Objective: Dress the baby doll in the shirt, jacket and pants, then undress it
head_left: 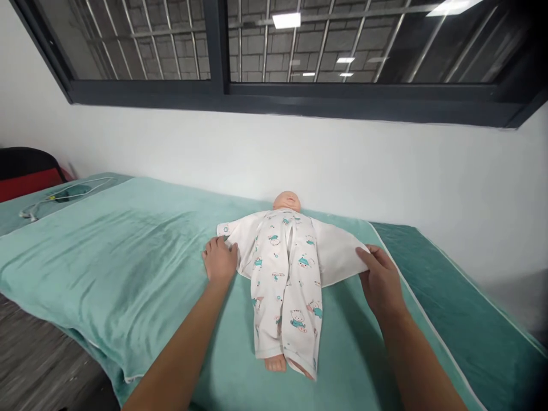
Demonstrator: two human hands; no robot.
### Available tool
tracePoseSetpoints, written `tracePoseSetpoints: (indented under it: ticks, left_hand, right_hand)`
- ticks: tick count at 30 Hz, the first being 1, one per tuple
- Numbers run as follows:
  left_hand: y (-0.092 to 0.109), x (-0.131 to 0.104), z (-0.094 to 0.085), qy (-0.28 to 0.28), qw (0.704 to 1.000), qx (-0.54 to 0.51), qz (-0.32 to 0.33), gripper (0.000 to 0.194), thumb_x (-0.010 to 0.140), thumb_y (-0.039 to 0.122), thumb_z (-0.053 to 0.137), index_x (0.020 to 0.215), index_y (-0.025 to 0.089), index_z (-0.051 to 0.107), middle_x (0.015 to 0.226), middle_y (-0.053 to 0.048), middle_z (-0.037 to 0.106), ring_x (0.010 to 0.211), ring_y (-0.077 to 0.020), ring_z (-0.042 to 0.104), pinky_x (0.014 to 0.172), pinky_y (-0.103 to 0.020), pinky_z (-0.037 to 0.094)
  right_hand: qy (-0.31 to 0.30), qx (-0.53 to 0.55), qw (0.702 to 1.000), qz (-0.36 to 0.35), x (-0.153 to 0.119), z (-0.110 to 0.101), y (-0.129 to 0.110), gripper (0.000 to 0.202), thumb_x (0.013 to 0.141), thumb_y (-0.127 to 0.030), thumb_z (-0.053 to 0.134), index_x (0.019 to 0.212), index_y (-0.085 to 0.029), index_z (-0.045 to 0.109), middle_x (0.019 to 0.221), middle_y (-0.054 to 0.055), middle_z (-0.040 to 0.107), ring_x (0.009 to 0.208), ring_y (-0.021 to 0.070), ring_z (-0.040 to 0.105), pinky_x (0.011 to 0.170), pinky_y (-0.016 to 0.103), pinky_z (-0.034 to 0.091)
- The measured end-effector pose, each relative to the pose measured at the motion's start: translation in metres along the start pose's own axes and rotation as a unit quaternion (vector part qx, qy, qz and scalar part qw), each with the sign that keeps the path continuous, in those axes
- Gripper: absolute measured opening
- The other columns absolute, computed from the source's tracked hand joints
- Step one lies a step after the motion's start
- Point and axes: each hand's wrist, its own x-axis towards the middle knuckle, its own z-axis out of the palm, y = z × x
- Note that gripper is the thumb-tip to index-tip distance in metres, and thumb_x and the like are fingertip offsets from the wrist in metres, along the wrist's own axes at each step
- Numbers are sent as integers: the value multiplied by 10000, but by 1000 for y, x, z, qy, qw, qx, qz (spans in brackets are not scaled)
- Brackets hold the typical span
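A baby doll (286,201) lies on its back on the green blanket (141,251), its head toward the wall and its feet toward me. It is dressed in white baby clothes (277,274) printed with teal cartoon animals. On the right, a plain white flap of the clothes (340,251) is spread out sideways. My right hand (381,277) pinches the outer corner of that flap between thumb and fingers. Beside the sleeve on the left, my left hand (220,260) lies on the blanket, thumb apart from the fingers and close to the cloth's edge. The doll's toes stick out of one trouser leg.
Behind the bed stands a white wall (171,142) below a dark-framed window (282,103) with metal bars. A white cable (85,191) lies at the bed's far left, near a red and black chair (29,171). Darker green cloth (449,279) covers the right side.
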Motion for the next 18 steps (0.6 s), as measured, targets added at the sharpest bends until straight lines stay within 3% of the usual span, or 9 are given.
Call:
tracePoseSetpoints:
  ticks: [2, 4, 6, 8, 11, 13, 18]
  left_hand:
    - [2, 0, 1, -2, 1000, 1, -13, 407, 892, 395, 515, 1201, 138, 583, 1262, -215, 579, 1220, -382, 487, 973, -567, 384]
    - [3, 1, 1, -7, 1000, -2, -21, 383, 890, 396, 516, 1156, 133, 599, 1267, -214, 571, 1228, -381, 480, 980, -569, 377]
    - [3, 1, 0, -10, 1000, -8, -23, 339, 887, 385, 516, 1100, 141, 616, 1241, -201, 583, 1213, -376, 488, 979, -567, 377]
    - [3, 1, -1, -12, 1000, -14, -22, 293, 884, 372, 518, 1047, 155, 628, 1205, -184, 599, 1194, -368, 501, 978, -561, 379]
    - [3, 1, -2, -17, 999, -27, -20, 245, 876, 356, 525, 986, 169, 638, 1183, -174, 613, 1187, -364, 511, 980, -562, 380]
    - [4, 2, -3, -21, 999, -38, -17, 223, 872, 354, 530, 957, 179, 641, 1168, -167, 626, 1180, -363, 523, 977, -565, 383]
    - [4, 1, -10, -32, 996, -80, -20, 223, 893, 387, 492, 924, 206, 619, 961, -105, 688, 999, -309, 619, 893, -495, 449]
  right_hand:
    - [-71, 39, 996, -44, -12, 15, -24, 224, 770, -407, 697, 847, -233, 578, 896, 24, 657, 780, 176, 600, 678, 294, 476]
    - [-226, -19, 971, -73, -24, 27, -44, 186, 782, -367, 714, 829, -224, 604, 894, 41, 673, 815, 191, 613, 740, 321, 489]
    - [-325, -73, 939, -79, -31, 36, -56, 161, 827, -363, 682, 810, -212, 628, 818, 38, 675, 779, 190, 619, 752, 336, 489]
    - [-304, -82, 945, -82, -30, 42, -59, 188, 871, -377, 627, 794, -206, 636, 758, 26, 666, 735, 180, 614, 737, 336, 485]
    - [-165, -70, 980, -90, -17, 50, -52, 213, 885, -392, 587, 796, -207, 643, 814, 29, 689, 809, 187, 627, 789, 344, 485]
    - [-107, -90, 987, -80, -3, 58, -45, 224, 878, -416, 582, 850, -212, 670, 946, 43, 717, 923, 211, 641, 867, 374, 480]
    - [-95, -216, 970, -55, 38, 91, -28, 436, 878, -470, 530, 1184, -190, 660, 1304, 123, 639, 1217, 311, 561, 1058, 507, 387]
